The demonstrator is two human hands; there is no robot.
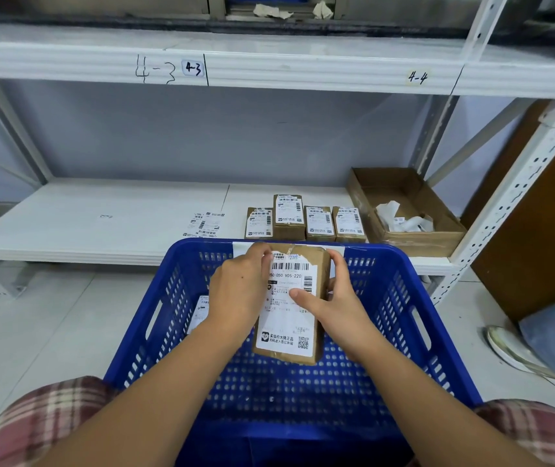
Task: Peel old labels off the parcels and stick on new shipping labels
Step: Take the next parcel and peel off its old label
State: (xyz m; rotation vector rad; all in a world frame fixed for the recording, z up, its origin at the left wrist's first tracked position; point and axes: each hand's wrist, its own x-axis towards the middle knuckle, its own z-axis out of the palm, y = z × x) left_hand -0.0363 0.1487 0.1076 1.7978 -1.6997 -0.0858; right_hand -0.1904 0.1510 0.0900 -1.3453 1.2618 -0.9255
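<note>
One parcel [314,259] is held over the crate [387,254], top-left corner gripped by left hand [239,288], right side by right hand [333,308]. Judged light, stiff; label [286,328] best peeled from a corner.

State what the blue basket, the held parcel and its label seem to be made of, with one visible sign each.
Blue basket: probably moulded plastic, slightly glossy; its walls carry regular slotted holes.
Parcel: brown cardboard or kraft paper, matt, with shiny clear tape near the top.
Label: white paper, likely adhesive, printed with barcodes.
</note>
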